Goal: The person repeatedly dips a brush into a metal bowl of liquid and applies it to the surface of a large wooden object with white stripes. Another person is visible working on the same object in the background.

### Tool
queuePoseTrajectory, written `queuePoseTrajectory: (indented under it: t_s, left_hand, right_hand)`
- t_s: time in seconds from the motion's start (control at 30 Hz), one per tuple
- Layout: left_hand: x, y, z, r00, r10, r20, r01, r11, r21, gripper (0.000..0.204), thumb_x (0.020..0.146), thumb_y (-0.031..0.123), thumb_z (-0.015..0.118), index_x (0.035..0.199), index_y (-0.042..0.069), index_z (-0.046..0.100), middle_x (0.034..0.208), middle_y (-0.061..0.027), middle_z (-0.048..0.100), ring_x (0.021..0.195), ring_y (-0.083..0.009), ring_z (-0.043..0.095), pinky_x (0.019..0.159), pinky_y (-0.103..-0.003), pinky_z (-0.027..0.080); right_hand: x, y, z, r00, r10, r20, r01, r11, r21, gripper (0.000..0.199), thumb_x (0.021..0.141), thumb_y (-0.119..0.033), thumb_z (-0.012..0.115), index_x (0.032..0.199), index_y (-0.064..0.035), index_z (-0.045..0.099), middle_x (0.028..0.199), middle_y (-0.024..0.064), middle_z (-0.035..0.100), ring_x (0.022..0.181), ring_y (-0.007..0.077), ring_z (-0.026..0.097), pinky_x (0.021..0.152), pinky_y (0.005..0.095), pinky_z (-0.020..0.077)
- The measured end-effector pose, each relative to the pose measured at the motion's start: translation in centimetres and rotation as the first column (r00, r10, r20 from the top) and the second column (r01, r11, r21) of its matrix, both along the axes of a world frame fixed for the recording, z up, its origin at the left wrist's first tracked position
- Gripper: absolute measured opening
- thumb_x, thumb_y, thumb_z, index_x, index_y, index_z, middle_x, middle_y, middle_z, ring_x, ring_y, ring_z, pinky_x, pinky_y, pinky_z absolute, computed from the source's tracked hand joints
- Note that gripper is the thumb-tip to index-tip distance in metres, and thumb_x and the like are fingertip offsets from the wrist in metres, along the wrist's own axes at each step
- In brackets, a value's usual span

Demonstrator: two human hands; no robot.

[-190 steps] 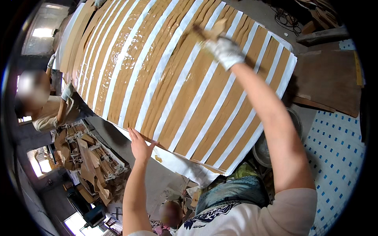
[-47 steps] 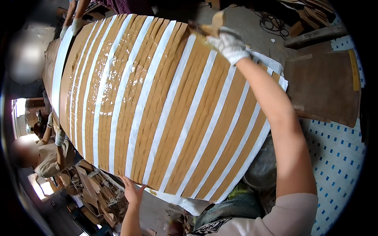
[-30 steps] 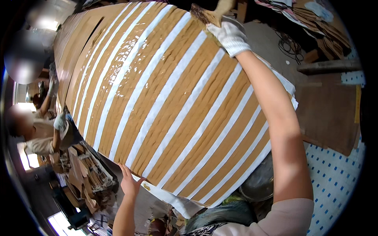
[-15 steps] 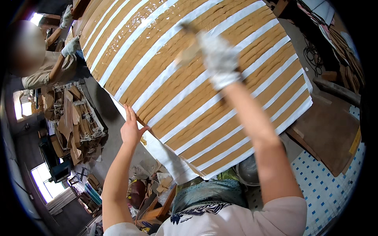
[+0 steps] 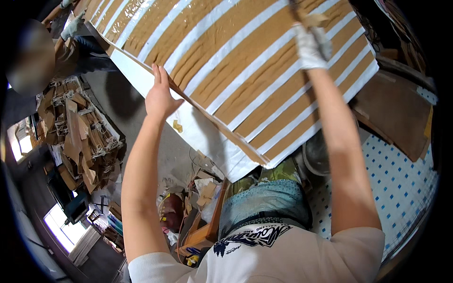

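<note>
A large sheet (image 5: 245,70) striped with brown bands and white gaps is held up in front of me, tilted. My bare left hand (image 5: 160,96) lies flat against its lower left edge, fingers straight. My right hand (image 5: 311,45), in a white glove, is raised over the sheet's upper right part and grips a wooden-handled tool (image 5: 309,19) that touches the striped face. At the top left, a co-worker's gloved hand (image 5: 73,26) holds the sheet's far end.
Stacks of brown cardboard pieces (image 5: 80,137) stand at the left. A white mat with blue dots (image 5: 401,188) and brown boards (image 5: 396,113) lie at the right, with a round grey container (image 5: 316,153) beside them. Scraps and a wooden frame (image 5: 203,231) lie below me.
The sheet has swung toward the upper right of the view. My right hand with the tool has moved from the sheet's middle to its upper right; my left hand stays on the lower edge.
</note>
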State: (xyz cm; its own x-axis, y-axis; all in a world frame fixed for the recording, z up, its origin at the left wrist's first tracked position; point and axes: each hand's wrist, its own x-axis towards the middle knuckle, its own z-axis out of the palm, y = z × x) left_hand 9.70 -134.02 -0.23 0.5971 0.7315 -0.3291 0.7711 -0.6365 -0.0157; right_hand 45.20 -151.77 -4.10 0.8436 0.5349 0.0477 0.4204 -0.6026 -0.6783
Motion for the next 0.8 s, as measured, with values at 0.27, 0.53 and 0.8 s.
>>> queuePoseTrajectory:
  t_s: [0.27,0.53,0.8]
  left_hand:
    - [0.3,1.9,0.2,0.992,-0.035,-0.119,0.029,0.998,-0.058,0.098,0.062,0.024,0.077,0.143,-0.003,0.029,0.152,-0.0285,0.020,0.115,-0.0383,0.057,0.093,-0.039,0.050]
    - [1.4,-0.2,-1.4,0.988,-0.070,-0.134,0.085,0.991,0.106,0.136,0.056,0.062,0.083,0.143,-0.016,0.012,0.154,-0.0311,0.008,0.122,-0.0369,0.053,0.095,-0.035,0.049]
    - [2.0,-1.6,-1.0,0.979,-0.063,-0.194,0.086,0.990,0.113,0.134,0.058,0.068,0.078,0.143,-0.016,0.016,0.152,-0.0335,0.010,0.129,-0.0376,0.046,0.094,-0.035,0.051]
  right_hand:
    - [-23.5,-5.2,-5.0,0.744,0.583,0.327,-0.560,0.811,-0.171,0.036,0.090,-0.020,0.050,0.125,-0.0228,0.059,0.099,0.0025,0.063,0.087,0.0200,0.063,0.062,0.0311,0.0526]
    - [-3.4,-8.0,-3.0,0.985,0.006,0.174,-0.016,0.998,0.058,0.038,0.086,-0.039,0.060,0.112,-0.0123,0.065,0.103,0.0120,0.067,0.093,0.0273,0.065,0.078,0.0368,0.0514]
    - [-22.8,-8.4,-3.6,0.829,0.550,0.103,-0.547,0.835,-0.051,0.021,0.091,-0.024,0.051,0.108,-0.0166,0.061,0.078,0.0057,0.059,0.072,0.0189,0.062,0.055,0.0350,0.0506]
